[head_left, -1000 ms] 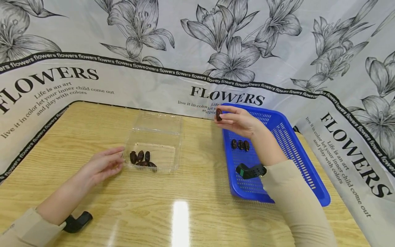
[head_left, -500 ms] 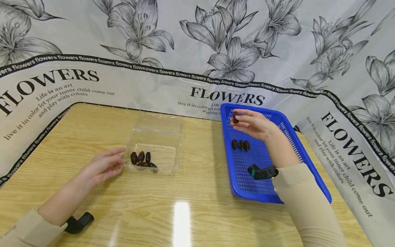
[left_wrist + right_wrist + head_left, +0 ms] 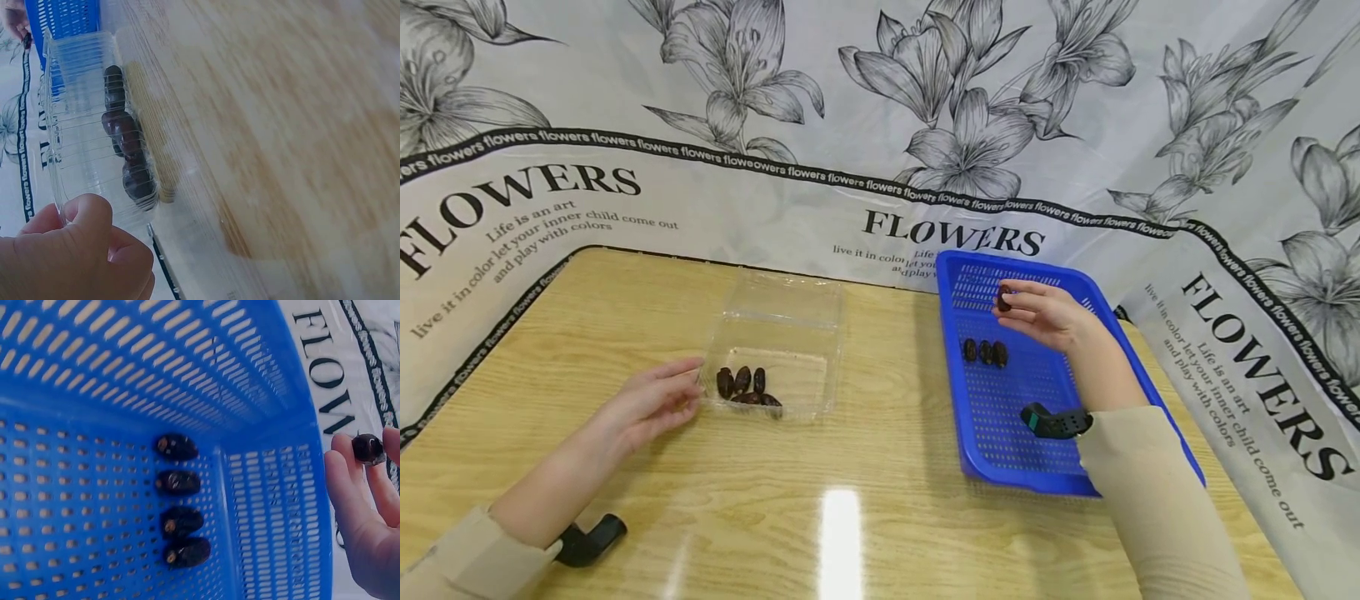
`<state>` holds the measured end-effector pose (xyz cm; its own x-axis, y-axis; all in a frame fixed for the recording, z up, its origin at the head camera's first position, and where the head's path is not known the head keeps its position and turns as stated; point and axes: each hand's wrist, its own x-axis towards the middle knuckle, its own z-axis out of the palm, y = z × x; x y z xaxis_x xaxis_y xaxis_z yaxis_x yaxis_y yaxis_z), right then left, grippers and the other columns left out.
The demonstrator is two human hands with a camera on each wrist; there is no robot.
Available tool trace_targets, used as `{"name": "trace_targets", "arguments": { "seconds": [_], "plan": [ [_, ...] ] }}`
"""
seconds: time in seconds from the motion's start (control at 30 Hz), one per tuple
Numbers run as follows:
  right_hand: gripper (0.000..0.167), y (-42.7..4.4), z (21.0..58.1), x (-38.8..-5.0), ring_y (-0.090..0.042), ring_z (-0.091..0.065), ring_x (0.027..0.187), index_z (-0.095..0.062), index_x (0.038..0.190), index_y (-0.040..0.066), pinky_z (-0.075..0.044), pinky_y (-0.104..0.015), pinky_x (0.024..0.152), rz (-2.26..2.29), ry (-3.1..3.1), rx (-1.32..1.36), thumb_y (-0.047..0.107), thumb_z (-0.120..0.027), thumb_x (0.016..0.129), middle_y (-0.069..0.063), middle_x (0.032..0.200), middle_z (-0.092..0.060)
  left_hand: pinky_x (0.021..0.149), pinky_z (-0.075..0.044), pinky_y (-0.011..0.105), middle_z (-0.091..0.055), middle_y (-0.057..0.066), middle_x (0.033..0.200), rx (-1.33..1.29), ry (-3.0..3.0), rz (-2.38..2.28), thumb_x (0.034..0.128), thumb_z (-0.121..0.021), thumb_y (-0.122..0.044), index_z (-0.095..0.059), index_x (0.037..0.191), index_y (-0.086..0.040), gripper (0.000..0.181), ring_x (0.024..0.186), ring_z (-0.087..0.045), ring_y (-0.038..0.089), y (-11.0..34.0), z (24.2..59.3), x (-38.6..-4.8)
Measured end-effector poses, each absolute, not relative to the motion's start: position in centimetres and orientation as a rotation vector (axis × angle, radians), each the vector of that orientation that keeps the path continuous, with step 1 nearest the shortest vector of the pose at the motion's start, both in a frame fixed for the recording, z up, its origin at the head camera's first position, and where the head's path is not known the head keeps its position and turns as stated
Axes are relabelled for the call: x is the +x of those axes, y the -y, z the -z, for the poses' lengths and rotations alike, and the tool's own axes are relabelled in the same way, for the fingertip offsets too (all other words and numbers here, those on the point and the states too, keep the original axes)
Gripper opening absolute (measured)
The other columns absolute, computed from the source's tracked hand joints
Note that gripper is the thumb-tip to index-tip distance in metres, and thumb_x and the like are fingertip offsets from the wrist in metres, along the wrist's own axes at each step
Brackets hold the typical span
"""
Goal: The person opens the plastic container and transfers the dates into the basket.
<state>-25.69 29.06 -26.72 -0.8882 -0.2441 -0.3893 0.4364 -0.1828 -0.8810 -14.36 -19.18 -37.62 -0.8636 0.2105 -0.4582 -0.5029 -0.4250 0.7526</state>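
Between thumb and fingers, my right hand [image 3: 1045,317] pinches a dark brown date [image 3: 1004,298], held above the far part of the blue plastic basket [image 3: 1000,417]. Several dates [image 3: 178,483] lie in a row on the basket floor in the right wrist view; the head view shows three, as the arm covers part of the basket. At left, my left hand [image 3: 655,404] pinches the near left edge of a clear plastic box [image 3: 790,379], its lid folded back. Several dates [image 3: 742,381] lie in the box's near left part, also seen through its wall in the left wrist view.
The box and basket stand on a wood-grain table [image 3: 880,400], with bare tabletop between them. A white flower-print cloth [image 3: 820,208] rises behind the table and along its sides. Black camera mounts [image 3: 1052,421] sit on both wrists.
My right hand has moved rightward with its date, from the basket's far left corner to over its interior. The left hand and box have stayed in place.
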Motion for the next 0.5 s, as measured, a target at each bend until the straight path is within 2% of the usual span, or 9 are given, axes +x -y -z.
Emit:
{"name": "trace_targets", "arguments": {
  "seconds": [0.07, 0.13, 0.2, 0.3, 0.37, 0.5],
  "plan": [
    [0.024, -29.5, 27.0, -25.7, -0.021, -0.067, 0.078, -0.068, 0.089, 0.011, -0.055, -0.028, 0.073, 2.100, -1.685, 0.235, -0.004, -0.049, 0.093, -0.010, 0.084, -0.066, 0.076, -0.050, 0.020, -0.044, 0.005, 0.101, -0.413, -1.366, -2.302, 0.0902, -0.057, -0.002, -0.063, 0.106, -0.016, 0.022, 0.080, -0.053, 0.011, 19.2, 37.6, -14.4],
    [0.023, -29.9, 27.2, -25.8, -0.021, -0.067, 0.077, -0.067, 0.088, 0.011, -0.055, -0.028, 0.073, 2.087, -1.709, 0.243, -0.004, -0.050, 0.093, -0.009, 0.083, -0.066, 0.076, -0.050, 0.020, -0.043, 0.005, 0.102, -0.414, -1.369, -2.299, 0.0902, -0.057, -0.001, -0.056, 0.120, -0.013, 0.033, 0.080, -0.053, 0.011, 19.1, 37.5, -14.5],
    [0.024, -30.3, 27.5, -25.8, -0.019, -0.067, 0.077, -0.068, 0.087, 0.013, -0.055, -0.027, 0.073, 2.057, -1.745, 0.249, -0.003, -0.050, 0.093, -0.007, 0.082, -0.067, 0.076, -0.049, 0.019, -0.042, 0.006, 0.102, -0.412, -1.379, -2.292, 0.0905, -0.055, 0.000, -0.041, 0.135, -0.008, 0.048, 0.080, -0.052, 0.011, 19.0, 37.5, -14.5],
    [0.026, -30.9, 28.1, -25.9, -0.017, -0.067, 0.075, -0.068, 0.084, 0.015, -0.055, -0.026, 0.072, 2.026, -1.794, 0.257, -0.002, -0.050, 0.093, -0.004, 0.080, -0.068, 0.076, -0.049, 0.019, -0.040, 0.006, 0.104, -0.421, -1.382, -2.291, 0.0906, -0.054, 0.001, -0.027, 0.143, -0.005, 0.059, 0.081, -0.052, 0.011, 18.9, 37.5, -14.5],
    [0.026, -31.3, 28.6, -26.0, -0.015, -0.067, 0.075, -0.068, 0.084, 0.016, -0.055, -0.026, 0.071, 1.997, -1.825, 0.267, -0.001, -0.050, 0.093, -0.002, 0.080, -0.068, 0.076, -0.049, 0.019, -0.040, 0.006, 0.104, -0.422, -1.379, -2.295, 0.0906, -0.054, 0.002, -0.031, 0.141, -0.006, 0.056, 0.081, -0.052, 0.011, 18.9, 37.5, -14.5],
    [0.025, -31.9, 29.6, -26.1, -0.015, -0.067, 0.074, -0.065, 0.084, 0.015, -0.055, -0.026, 0.071, 1.956, -1.868, 0.321, -0.003, -0.050, 0.093, -0.001, 0.077, -0.067, 0.075, -0.049, 0.020, -0.040, 0.005, 0.104, -0.427, -1.369, -2.304, 0.0906, -0.054, 0.002, -0.048, 0.129, -0.009, 0.040, 0.080, -0.052, 0.012, 18.9, 37.5, -14.4]
  ]
}}
